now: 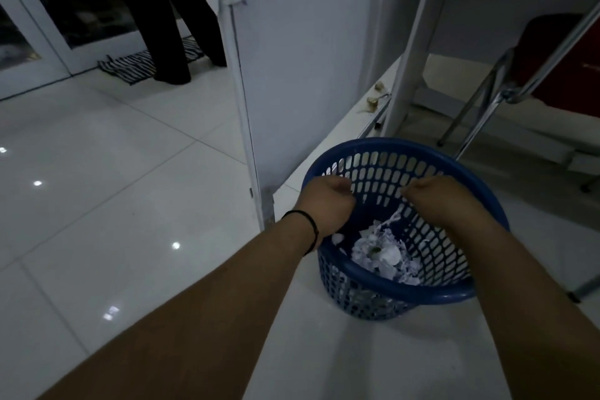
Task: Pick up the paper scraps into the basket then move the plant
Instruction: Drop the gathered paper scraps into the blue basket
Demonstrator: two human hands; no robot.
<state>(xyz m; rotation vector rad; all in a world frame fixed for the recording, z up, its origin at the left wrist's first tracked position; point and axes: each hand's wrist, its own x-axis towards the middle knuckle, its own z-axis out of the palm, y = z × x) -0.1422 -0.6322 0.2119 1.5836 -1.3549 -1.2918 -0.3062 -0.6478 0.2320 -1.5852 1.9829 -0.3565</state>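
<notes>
**Blue basket holds the scraps; plant still to move**

Blue plastic basket (402, 289) sits on the white floor (113, 204) with torn paper scraps (383, 253) heaped inside. Your left hand (328, 204) and right hand (435, 198) hover over it, fingers curled downward; whether they grip anything, you cannot tell. No loose scraps show nearby, so collecting looks nearly done. No plant is in view.

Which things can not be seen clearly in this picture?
Head view only:
- Fingers of left hand and right hand: curled away, so any held scrap is hidden.
- Plant: none in view.
- Basket floor: covered by paper scraps.
- Small brown bits by the wall: too small to identify.
</notes>
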